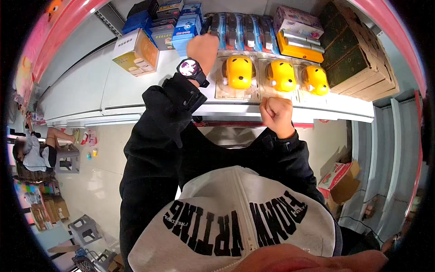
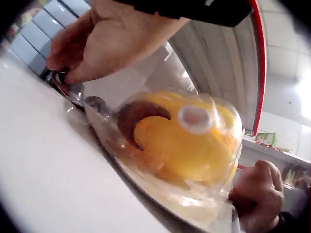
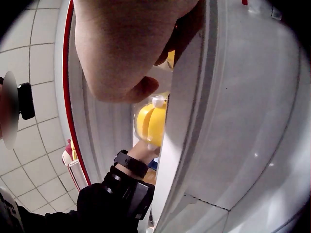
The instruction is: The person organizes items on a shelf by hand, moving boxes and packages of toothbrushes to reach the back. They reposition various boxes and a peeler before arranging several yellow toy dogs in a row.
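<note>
My left hand reaches to the back of the white shelf, beside a row of blue-and-black blister packs. In the left wrist view its thumb and fingers pinch the end of a dark blister pack with clear plastic; most of that pack is hidden. My right hand is a curled fist at the shelf's front edge, just before the middle yellow dog-faced toy in its clear pack. Another such toy lies right of my left wrist, and a third farther right. In the right wrist view, my curled fingers overlap the yellow toys.
Small blue boxes and a white-and-tan box stand left of the packs. A yellow package with silver cylinders and large brown cartons are at right. Grey stools stand on the floor, where a person sits far left.
</note>
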Demonstrator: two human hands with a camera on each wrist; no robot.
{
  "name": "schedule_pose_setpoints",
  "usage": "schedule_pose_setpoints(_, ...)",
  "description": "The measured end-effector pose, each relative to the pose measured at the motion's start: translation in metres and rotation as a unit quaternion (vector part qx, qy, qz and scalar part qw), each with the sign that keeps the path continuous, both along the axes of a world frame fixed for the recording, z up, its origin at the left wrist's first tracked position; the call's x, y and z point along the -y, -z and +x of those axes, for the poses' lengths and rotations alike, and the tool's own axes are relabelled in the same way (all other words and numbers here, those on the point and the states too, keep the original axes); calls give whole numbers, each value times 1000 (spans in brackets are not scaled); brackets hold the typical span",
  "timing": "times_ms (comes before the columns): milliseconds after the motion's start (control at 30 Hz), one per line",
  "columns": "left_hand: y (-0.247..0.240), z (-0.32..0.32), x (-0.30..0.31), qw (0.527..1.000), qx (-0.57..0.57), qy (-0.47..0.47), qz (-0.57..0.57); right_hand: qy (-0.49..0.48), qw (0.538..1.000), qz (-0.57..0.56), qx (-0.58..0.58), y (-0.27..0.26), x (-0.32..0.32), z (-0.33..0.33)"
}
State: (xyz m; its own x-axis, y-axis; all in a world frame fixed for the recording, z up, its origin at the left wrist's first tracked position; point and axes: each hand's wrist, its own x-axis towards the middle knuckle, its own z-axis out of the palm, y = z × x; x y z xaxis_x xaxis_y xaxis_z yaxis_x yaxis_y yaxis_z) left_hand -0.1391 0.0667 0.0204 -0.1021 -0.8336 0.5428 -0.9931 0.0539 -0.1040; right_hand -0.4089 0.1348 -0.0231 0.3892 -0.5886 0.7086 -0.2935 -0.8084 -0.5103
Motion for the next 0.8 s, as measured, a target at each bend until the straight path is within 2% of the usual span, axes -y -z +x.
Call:
schedule_pose_setpoints(133,0,1,4,999,2,29,-13,16,1000,-3,-12,0,-1,0)
schedule_pose_setpoints(533,-5,-19,-5,996,3,-56,71,14,1000,-19,-13,-2,-1,1)
schedule_pose_setpoints(633,0,-19,-4,997,15,-62,49,16,1000,-25,-12,-2,-1,1)
schedule_pose_setpoints(800,-4,-16,-5,999,17,-18,42,15,999,-27,-11,-1,-1,1)
